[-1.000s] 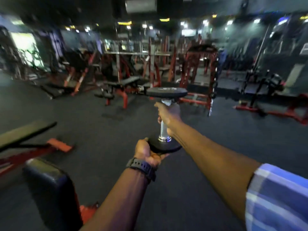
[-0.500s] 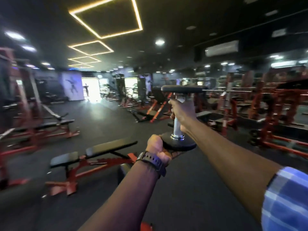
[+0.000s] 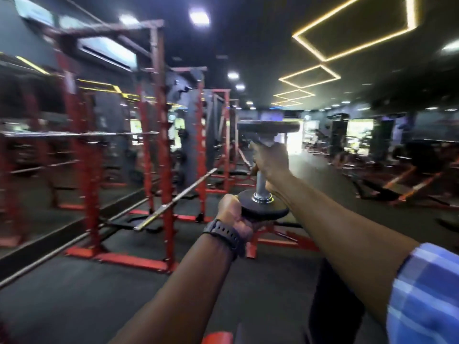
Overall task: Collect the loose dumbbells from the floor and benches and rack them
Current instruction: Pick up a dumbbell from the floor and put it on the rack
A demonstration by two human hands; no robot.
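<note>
1. Since half a second ago the view has swung: benches and open floor then, red power racks (image 3: 159,135) off to the left of the hands now. Grip unchanged, dumbbell (image 3: 263,170) same place between the hands.
2. Nearest: both forearms reach forward, plaid sleeve (image 3: 427,294) on the right arm, watch (image 3: 223,234) on the left wrist.
3. Left hand (image 3: 233,214) is cupped under the lower plate, fingers curled round its near edge, taking the weight from below.
4. Right hand (image 3: 269,162) is wrapped closed round the chrome handle, just above the left hand.
5. Dumbbell stands upright, held out in front at arm's reach, clear of floor and benches. Upper plate sits above the right hand.
6. Just past the hands, low: a red bench frame (image 3: 280,239). Left of the left hand a bar (image 3: 178,197) juts out of the rack.
7. Far, right of the right hand: more benches (image 3: 409,180), blurred.
8. No dumbbell rack visible. Judgement: this is the carry step.
9. To do it well: keep the left palm flat under the plate, pull the load closer to the body, give the jutting bar and the bench frame a wide berth, turn slower.
</note>
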